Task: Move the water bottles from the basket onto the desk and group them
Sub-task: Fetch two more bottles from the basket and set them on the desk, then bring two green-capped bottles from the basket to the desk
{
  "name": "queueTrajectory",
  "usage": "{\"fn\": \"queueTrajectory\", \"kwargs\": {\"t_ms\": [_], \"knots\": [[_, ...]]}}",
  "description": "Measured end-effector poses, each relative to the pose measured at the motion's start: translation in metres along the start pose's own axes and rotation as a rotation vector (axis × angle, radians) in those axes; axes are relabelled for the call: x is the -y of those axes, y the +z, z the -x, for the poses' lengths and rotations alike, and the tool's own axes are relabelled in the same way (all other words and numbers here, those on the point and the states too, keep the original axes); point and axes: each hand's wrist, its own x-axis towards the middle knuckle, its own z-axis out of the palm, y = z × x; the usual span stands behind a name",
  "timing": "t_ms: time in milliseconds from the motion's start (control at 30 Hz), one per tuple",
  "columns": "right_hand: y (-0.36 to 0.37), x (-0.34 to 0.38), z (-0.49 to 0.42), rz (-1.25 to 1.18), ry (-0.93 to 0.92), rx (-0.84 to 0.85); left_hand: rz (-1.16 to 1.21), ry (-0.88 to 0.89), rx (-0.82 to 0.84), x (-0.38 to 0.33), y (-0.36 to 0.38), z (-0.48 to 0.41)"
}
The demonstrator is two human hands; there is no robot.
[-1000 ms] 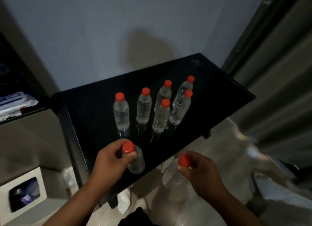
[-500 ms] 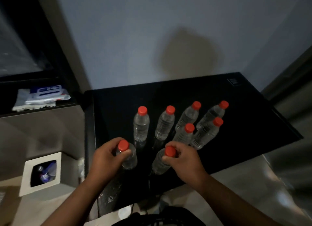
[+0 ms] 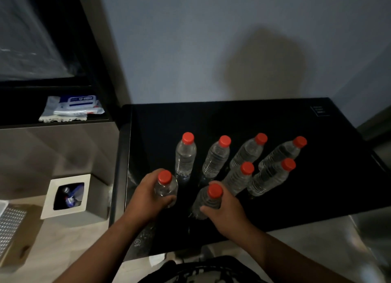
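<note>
Several clear water bottles with red caps stand on the black desk (image 3: 317, 193). A back row runs from the leftmost bottle (image 3: 185, 155) to the rightmost bottle (image 3: 283, 153), with two more in front, one of them here (image 3: 270, 177). My left hand (image 3: 146, 196) is wrapped around a bottle (image 3: 166, 185) near the desk's front left. My right hand (image 3: 224, 213) grips another bottle (image 3: 208, 200) just to its right. Both held bottles are upright and appear to rest on the desk. The basket is not in view.
A white-topped bin (image 3: 67, 196) with a square opening stands on the floor left of the desk. A dark shelf holds plastic packets (image 3: 74, 108) at the upper left. A perforated box (image 3: 10, 225) sits at the far left. The wall is behind the desk.
Both hands have carried their bottles forward from the desk's front edge onto the desk, just in front of the standing group. The camera has tilted down and shifted left.
</note>
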Motion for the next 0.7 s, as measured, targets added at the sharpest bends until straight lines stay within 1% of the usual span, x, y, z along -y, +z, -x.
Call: {"fn": "queueTrajectory", "kwargs": {"t_ms": [167, 300, 433, 533, 633, 700], "knots": [[0.000, 0.015, -0.025, -0.066, -0.017, -0.011, 0.014, -0.037, -0.111, 0.000, -0.007, -0.021], [0.002, 0.022, -0.036, -0.080, -0.061, -0.028, 0.018, -0.073, -0.126, 0.006, -0.013, -0.033], [0.003, 0.017, -0.031, -0.079, -0.084, -0.026, 0.042, -0.070, -0.101, 0.007, -0.015, -0.032], [0.004, 0.014, -0.023, -0.039, -0.088, 0.009, 0.065, -0.082, -0.054, 0.007, -0.018, -0.031], [0.002, 0.015, -0.017, -0.016, -0.048, 0.038, 0.080, -0.072, 0.000, 0.005, -0.023, -0.031], [-0.002, 0.018, -0.014, -0.038, -0.012, 0.034, 0.097, -0.110, 0.053, 0.011, -0.027, -0.028]]}}
